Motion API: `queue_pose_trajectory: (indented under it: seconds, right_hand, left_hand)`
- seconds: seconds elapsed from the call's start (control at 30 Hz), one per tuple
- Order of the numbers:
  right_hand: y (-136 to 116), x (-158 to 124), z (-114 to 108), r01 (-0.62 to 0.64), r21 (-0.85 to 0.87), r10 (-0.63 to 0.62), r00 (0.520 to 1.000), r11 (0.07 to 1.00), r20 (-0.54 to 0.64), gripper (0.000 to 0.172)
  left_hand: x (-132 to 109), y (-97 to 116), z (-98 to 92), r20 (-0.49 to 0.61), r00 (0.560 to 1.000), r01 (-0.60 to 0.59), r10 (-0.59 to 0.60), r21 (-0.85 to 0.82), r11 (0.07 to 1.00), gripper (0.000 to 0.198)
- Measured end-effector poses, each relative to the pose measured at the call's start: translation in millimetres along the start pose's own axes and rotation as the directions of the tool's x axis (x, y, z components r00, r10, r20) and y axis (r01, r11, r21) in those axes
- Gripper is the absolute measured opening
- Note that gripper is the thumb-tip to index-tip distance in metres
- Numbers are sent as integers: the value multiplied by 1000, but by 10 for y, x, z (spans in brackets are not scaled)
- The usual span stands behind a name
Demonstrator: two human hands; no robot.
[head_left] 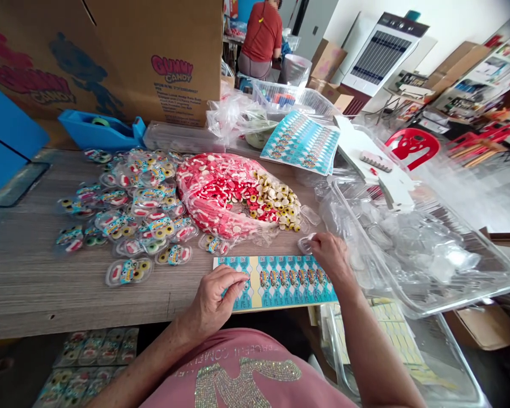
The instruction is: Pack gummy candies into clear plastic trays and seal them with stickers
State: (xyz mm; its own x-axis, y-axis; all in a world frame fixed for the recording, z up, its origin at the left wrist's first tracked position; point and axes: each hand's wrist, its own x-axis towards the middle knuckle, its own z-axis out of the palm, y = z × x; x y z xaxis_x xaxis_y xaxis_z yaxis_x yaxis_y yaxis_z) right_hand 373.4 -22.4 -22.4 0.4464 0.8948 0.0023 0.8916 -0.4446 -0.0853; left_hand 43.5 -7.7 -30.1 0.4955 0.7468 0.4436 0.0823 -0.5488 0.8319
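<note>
My right hand is closed on the edge of a small clear plastic container, just above the right part of a sticker sheet. The sheet is blue with rows of printed labels and lies at the table's front edge. Over its left end my left hand is closed, thumb and fingertips together; whatever they may hold is too small to make out. Beyond the sheet lies a plastic bag of red and white candies, with yellow eye-shaped candies spilling at its right side.
Labelled candy packs are heaped on the left. Behind them stand a blue tape dispenser and a large cardboard box. A clear bin with plastic containers is on the right, below more sticker sheets. A person in red sits behind.
</note>
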Motion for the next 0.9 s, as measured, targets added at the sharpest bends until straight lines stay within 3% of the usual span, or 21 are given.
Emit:
queue_pose_trajectory:
  seconds: [0.23, 0.3, 0.4, 0.47, 0.53, 0.6, 0.63, 0.67, 0.73, 0.77, 0.9]
  right_hand:
    - [49, 110, 120, -2, -16, 0, 994, 1000, -113, 24]
    - [134, 118, 85, 20, 62, -4, 967, 998, -255, 22]
    - [143, 65, -65, 126, 210, -9, 876, 970, -482, 18]
    - [-28, -66, -185, 254, 260, -78, 838, 932, -540, 16]
    - [-347, -278, -256, 488, 298, -253, 777, 820, -576, 14]
    - [-732, -513, -246, 717, 292, -509, 669, 633, -542, 16]
    - [-911, -610, -216, 802, 292, -630, 592, 520, -502, 18]
    - [-1062, -680, -178, 840, 303, -695, 543, 451, -471, 21]
    - [-1256, -713, -112, 845, 390, -750, 517, 367, -412, 24]
    - [-1302, -679, -98, 815, 461, -737, 544, 351, -401, 23]
    - [-1364, -435, -155, 586, 720, -559, 761, 371, -331, 8]
  left_hand:
    - [-52, -23, -15, -35, 999, 6, -7, -34, 999, 18]
    - [-77, -33, -39, -37, 998, 41, -44, -70, 997, 19]
    - [-68, -3, -54, -14, 980, 194, -198, -160, 968, 15]
    - [-8, 60, -18, 33, 922, 375, -386, -318, 870, 16]
    - [85, 140, 61, 145, 831, 519, -536, -548, 656, 31]
    - [181, 198, 161, 266, 774, 554, -575, -725, 410, 50]
    - [219, 208, 206, 296, 762, 547, -576, -771, 326, 55]
    - [246, 202, 239, 299, 753, 533, -586, -799, 277, 58]
    - [264, 150, 254, 268, 732, 511, -626, -824, 245, 55]
    - [260, 113, 236, 246, 719, 509, -650, -823, 252, 52]
    - [217, 15, 99, 205, 688, 561, -696, -758, 332, 46]
